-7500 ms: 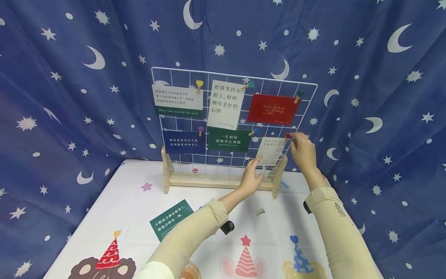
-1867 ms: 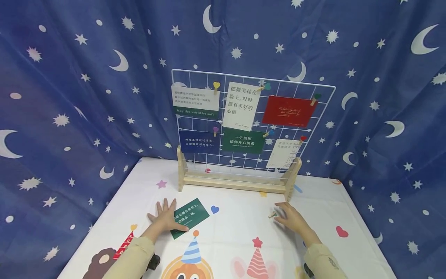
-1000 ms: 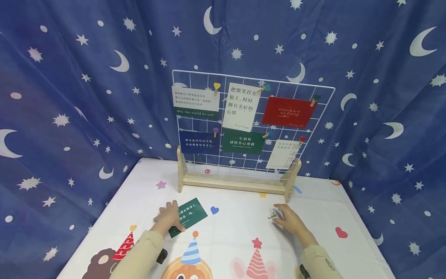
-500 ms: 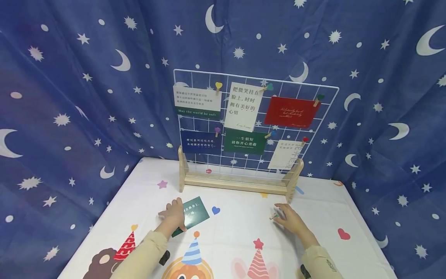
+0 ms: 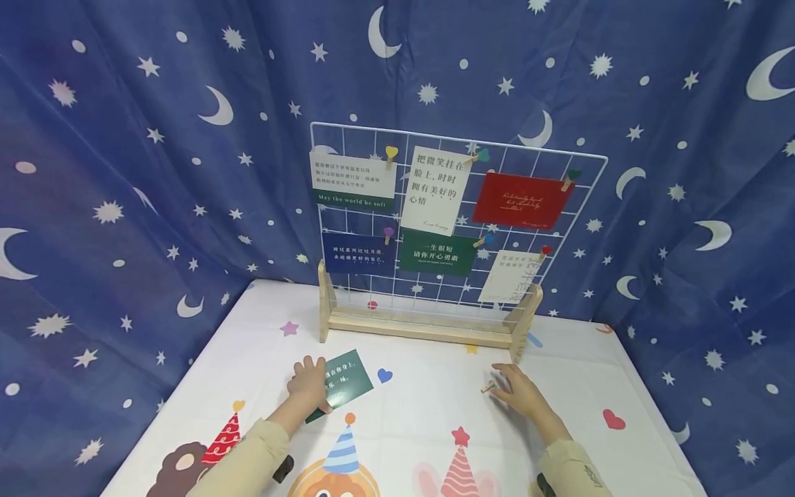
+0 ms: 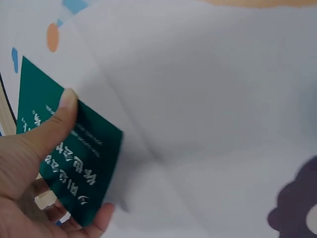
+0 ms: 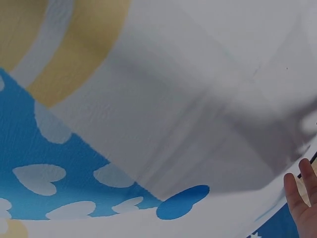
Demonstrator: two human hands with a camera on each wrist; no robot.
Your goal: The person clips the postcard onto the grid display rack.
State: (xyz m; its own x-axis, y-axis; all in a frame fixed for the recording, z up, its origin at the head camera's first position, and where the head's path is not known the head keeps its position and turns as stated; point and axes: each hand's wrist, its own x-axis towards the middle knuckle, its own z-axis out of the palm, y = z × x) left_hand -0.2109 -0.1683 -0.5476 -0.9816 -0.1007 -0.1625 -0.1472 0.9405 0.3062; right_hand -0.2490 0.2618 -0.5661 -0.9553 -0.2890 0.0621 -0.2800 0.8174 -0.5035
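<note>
A green card (image 5: pixel 350 379) with white writing is in my left hand (image 5: pixel 308 386), low over the left part of the table. In the left wrist view, my thumb lies across the face of the card (image 6: pixel 91 144) and fingertips curl round its opposite edge. My right hand (image 5: pixel 524 397) is at the right, beside a small wooden clothespin (image 5: pixel 488 388) with a green tip. Its thumb is close to the clothespin; whether they touch I cannot tell. Two straight fingers (image 7: pixel 295 198) show at the edge of the right wrist view, where the clothespin cannot be made out.
A white wire grid (image 5: pixel 447 304) in a wooden stand (image 5: pixel 422 331) stands at the back. Several cards hang on it by coloured clothespins, among them a red card (image 5: pixel 522 200) and a blue card (image 5: pixel 357 254). Behind it hangs a starry blue curtain (image 5: pixel 248 83).
My hands, earlier at a white card on the grid, came down to the table. The left hand spread over the green card, then closed on its left side. The right hand has stayed by the clothespin.
</note>
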